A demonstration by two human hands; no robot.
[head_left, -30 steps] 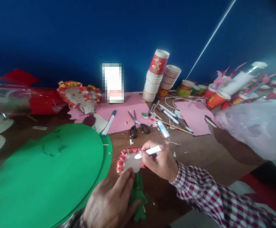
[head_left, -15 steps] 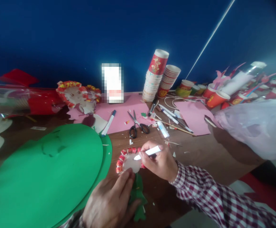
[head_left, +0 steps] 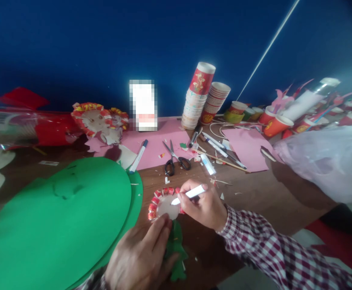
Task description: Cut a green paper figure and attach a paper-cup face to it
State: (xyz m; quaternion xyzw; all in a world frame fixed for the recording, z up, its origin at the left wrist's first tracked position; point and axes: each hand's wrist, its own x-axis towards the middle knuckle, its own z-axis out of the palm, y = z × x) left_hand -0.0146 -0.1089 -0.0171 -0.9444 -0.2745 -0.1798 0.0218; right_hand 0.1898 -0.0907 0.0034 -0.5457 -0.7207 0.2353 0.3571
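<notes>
A paper craft lies on the table: a round white face (head_left: 165, 207) ringed by curled red paper tabs, with a green paper body (head_left: 175, 237) below it. My right hand (head_left: 203, 205) holds a white marker (head_left: 190, 195) in a writing grip, its tip at a small dark mark on the white face. My left hand (head_left: 145, 251) lies over the craft's lower left side, fingers stretched out and fingertips pressing the edge of the face. Part of the green body is hidden under that hand. Just beyond the craft, black-handled scissors (head_left: 172, 158) lie with their blades slightly apart.
A large green paper sheet (head_left: 82, 217) covers the left side. Pink paper (head_left: 151, 147), a capped marker (head_left: 138, 156), a glue stick (head_left: 208, 164) and scraps lie behind the hands. Stacked paper cups (head_left: 198, 96) stand by the blue wall. A clear plastic bag (head_left: 330, 161) sits at right.
The marker tip has moved slightly down and left on the white face, and a small dark mark shows there. My left hand stays in place.
</notes>
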